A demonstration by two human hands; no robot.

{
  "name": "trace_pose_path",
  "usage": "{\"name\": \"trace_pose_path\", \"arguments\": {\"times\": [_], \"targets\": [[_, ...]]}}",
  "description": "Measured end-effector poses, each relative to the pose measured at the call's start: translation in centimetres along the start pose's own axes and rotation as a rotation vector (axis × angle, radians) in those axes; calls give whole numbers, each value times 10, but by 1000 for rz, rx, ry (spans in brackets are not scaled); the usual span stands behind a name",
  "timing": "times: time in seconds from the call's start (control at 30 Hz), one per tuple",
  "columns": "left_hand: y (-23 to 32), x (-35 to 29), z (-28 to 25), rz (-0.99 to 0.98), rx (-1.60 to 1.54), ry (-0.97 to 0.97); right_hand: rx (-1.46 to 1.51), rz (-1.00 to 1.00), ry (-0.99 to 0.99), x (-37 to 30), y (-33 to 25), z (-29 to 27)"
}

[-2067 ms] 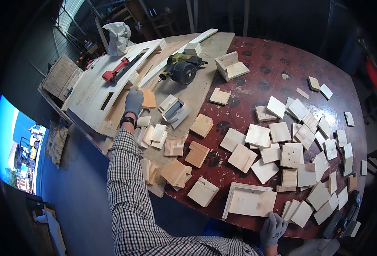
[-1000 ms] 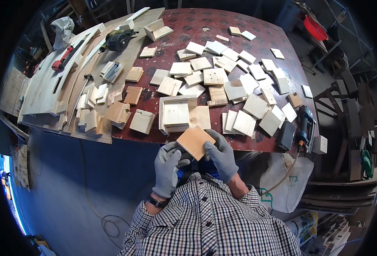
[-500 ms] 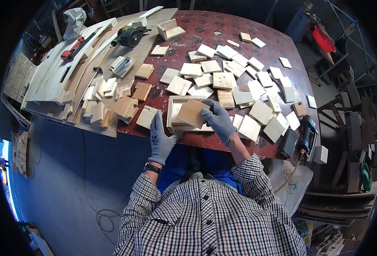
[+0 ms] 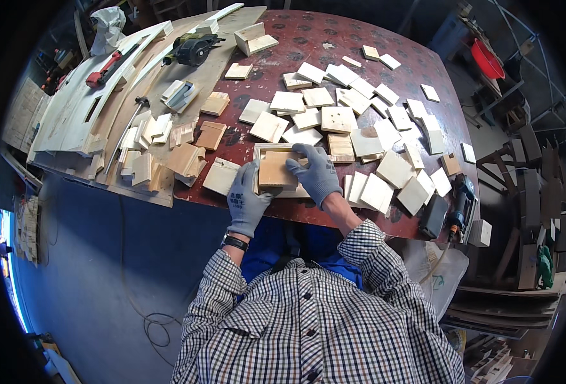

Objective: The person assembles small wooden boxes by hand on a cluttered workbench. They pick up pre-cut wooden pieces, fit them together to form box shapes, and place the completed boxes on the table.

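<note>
Alignment may be why the grey-gloved right hand (image 4: 319, 177) grasps the square tan wooden block (image 4: 277, 168) over the pale rimmed wooden frame (image 4: 272, 147) near the front edge of the dark-red worktop (image 4: 315, 48), while the grey-gloved left hand (image 4: 247, 199) braces their left side, its grip unclear.

Tan wooden square (image 4: 278, 169): smooth, matt. Right glove (image 4: 320, 175): matt, cloth-like. Red tabletop (image 4: 283, 72): glossy, scuffed in places. Shirt (image 4: 283, 320): woven cloth, matt.
</note>
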State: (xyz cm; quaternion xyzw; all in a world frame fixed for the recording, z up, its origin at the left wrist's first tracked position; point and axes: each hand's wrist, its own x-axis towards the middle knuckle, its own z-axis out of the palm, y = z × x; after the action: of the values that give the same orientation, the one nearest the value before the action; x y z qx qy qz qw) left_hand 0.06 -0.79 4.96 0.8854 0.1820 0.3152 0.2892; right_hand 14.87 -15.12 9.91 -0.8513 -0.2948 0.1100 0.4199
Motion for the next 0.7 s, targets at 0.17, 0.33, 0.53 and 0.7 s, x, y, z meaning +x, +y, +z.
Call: {"name": "trace_pose_path", "arguments": {"times": [0.17, 0.33, 0.53, 0.7], "targets": [[2, 1, 1, 22, 10, -1, -27, -265, 203, -32, 8, 9], [-3, 0, -7, 55, 36, -45, -157, -312, 135, -45, 13, 15], [-7, 0, -4, 37, 70, -73, -182, -247, 83, -40, 9, 11], [-11, -2, -4, 45, 92, -61, -418, -319, -15, -31, -7, 0]]}}
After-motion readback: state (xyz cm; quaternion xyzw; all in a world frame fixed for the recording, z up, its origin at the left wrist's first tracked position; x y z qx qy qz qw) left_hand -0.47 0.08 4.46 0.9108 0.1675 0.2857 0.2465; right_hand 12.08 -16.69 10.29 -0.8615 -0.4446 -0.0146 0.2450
